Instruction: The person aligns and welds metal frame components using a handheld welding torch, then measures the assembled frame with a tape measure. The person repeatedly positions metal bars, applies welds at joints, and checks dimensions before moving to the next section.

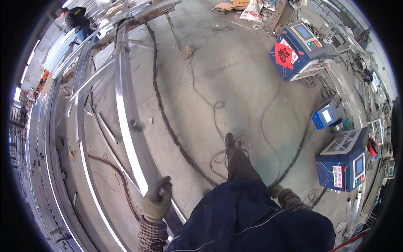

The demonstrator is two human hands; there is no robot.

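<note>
My left hand [156, 202], in an olive-grey work glove with dark fingertips, is raised beside a long metal beam [128, 109]. Its fingers are curled round something small and dark that I cannot make out. Low at my right side is my gloved right hand [276, 191], partly covered by my dark blue jacket, so its fingers do not show. A thick black cable [296, 157] runs up to that hand; whether the hand grips it is hidden. On my other side, another black stretch of cable [161, 107] curves away over the floor toward the far end of the beams.
Parallel metal rails [86, 161] span the left side. Thin loose cables [217, 105] coil on the concrete floor around my foot. Blue machine cabinets [342, 168] and a smaller blue unit [325, 116] stand at right. A person [77, 23] bends by the rails, far left.
</note>
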